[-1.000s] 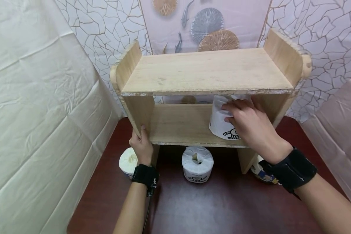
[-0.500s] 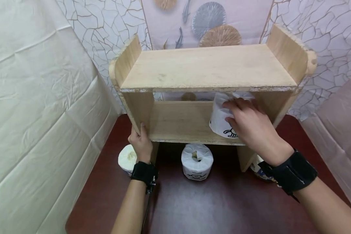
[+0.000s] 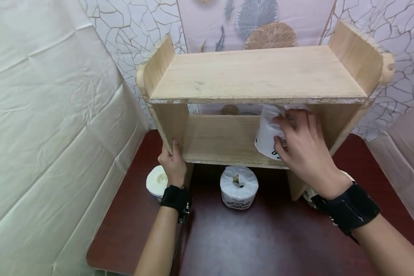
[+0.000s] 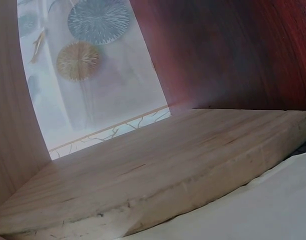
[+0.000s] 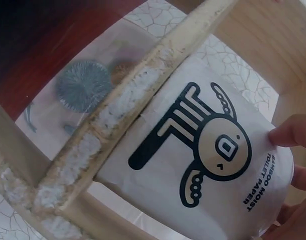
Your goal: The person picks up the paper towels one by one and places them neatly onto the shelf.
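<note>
My right hand (image 3: 301, 143) clamped on wrapped toilet paper roll (image 3: 269, 134), right end of lower shelf (image 3: 220, 140). My left hand (image 3: 173, 165) grips shelf unit's left side panel (image 3: 169, 120).

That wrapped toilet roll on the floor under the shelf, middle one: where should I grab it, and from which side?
Probably from above and the front. The wrapped toilet paper roll stands on end on the dark red table, core hole up, just under the wooden shelf unit's lower board. Span its round side wall with fingers and thumb, coming in low from the open front edge; the board overhead leaves little room for a straight top grasp.
</note>
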`<state>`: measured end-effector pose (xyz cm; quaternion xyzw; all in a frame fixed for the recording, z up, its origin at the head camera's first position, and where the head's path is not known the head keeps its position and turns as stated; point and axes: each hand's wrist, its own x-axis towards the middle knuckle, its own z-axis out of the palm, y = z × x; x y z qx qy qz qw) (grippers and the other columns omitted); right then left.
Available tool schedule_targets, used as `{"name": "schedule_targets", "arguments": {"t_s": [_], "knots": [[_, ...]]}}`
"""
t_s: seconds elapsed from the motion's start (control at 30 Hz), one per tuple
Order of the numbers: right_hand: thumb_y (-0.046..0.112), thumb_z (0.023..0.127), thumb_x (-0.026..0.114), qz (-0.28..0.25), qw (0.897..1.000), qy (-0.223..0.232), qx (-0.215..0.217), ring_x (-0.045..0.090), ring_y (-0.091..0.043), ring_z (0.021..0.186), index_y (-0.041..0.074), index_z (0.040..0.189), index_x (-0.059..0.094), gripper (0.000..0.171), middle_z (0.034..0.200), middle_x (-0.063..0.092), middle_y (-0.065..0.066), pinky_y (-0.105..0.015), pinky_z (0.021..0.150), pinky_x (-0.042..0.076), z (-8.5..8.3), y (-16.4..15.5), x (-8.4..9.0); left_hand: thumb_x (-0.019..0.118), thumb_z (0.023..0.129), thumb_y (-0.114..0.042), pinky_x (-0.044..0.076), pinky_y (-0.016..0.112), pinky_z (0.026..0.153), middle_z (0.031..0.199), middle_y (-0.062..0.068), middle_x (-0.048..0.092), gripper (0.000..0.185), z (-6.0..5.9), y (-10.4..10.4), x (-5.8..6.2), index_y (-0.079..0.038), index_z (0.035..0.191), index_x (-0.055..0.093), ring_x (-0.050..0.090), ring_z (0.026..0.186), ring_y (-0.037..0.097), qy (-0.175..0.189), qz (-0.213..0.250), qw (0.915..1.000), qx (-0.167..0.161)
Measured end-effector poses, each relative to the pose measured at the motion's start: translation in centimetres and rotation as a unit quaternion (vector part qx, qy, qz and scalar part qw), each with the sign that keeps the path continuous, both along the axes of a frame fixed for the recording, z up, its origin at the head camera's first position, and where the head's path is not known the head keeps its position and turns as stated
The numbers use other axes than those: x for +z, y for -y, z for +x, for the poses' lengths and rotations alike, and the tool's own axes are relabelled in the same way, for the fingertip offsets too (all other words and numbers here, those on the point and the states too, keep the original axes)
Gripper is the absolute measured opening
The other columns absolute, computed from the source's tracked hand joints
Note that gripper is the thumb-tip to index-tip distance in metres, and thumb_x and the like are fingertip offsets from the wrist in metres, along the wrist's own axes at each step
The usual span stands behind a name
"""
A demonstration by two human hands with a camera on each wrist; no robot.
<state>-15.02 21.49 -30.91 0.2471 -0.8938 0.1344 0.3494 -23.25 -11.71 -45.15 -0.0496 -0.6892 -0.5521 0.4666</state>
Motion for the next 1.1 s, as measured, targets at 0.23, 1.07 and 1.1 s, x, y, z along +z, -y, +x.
{"name": "schedule_targets", "arguments": {"t_s": [0.23,1.07,1.1], "knots": [[0.002,0.091,0.068,-0.029,0.999,-0.009,0.014,0.043,-0.057,0.121,-0.008,0.131,0.061,0.042,0.132,0.048,-0.037,-0.068,0.100,0.033,0.1,0.1,-0.8,0.059,0.110,-0.016,0.032,0.024,0.049,0.072,0.018,0.068,0.026,0.6,0.4,-0.3,-0.006,0.131,0.071,0.057,0.057,0.017,0.006,-0.010,0.9999,0.003],[0.015,0.098,0.061,-0.203,0.959,-0.193,0.047,0.041,-0.060,0.127,-0.009,0.115,0.065,0.030,0.132,0.049,-0.036,-0.065,0.115,0.025,3.0,-0.1,-0.7,0.062,0.107,-0.011,0.024,0.026,0.049,0.058,0.004,0.041,0.015,0.1,-0.3,0.1,-0.003,0.115,0.072,0.033,0.049,0.016,-0.010,-0.007,0.9999,0.001],[0.014,0.097,0.062,-0.214,0.954,-0.203,0.045,0.041,-0.060,0.127,-0.010,0.114,0.065,0.029,0.132,0.050,-0.035,-0.065,0.116,0.024,3.1,-0.1,-0.7,0.062,0.107,-0.011,0.024,0.026,0.049,0.058,0.003,0.041,0.013,0.1,-0.3,0.2,-0.003,0.112,0.071,0.034,0.049,0.016,-0.012,-0.007,0.9999,0.003]]}}
